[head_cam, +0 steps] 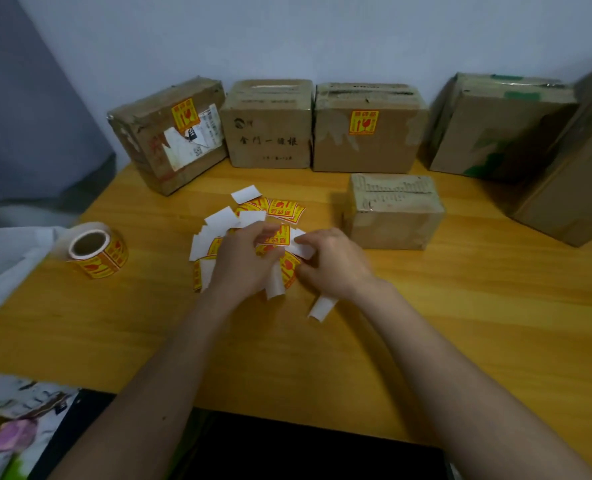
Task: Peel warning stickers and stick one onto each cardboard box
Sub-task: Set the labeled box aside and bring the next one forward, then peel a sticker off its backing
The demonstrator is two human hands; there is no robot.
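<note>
A heap of loose yellow-and-red warning stickers (284,207) and white backing slips lies mid-table. Over it, my left hand (242,261) pinches one warning sticker (277,237) while my right hand (332,261) pinches its white backing (303,249). Several cardboard boxes stand along the wall. The left box (156,147) and the third box (384,150) each carry a sticker on the front. The second box (270,140), the small front box (395,216) and the right box (495,133) show none.
A sticker roll (97,249) lies at the left on the wooden table (460,306). A peeled backing slip (322,308) lies below my right wrist. A further tall box (571,188) stands at the far right. White bags and printed paper (7,258) crowd the left edge.
</note>
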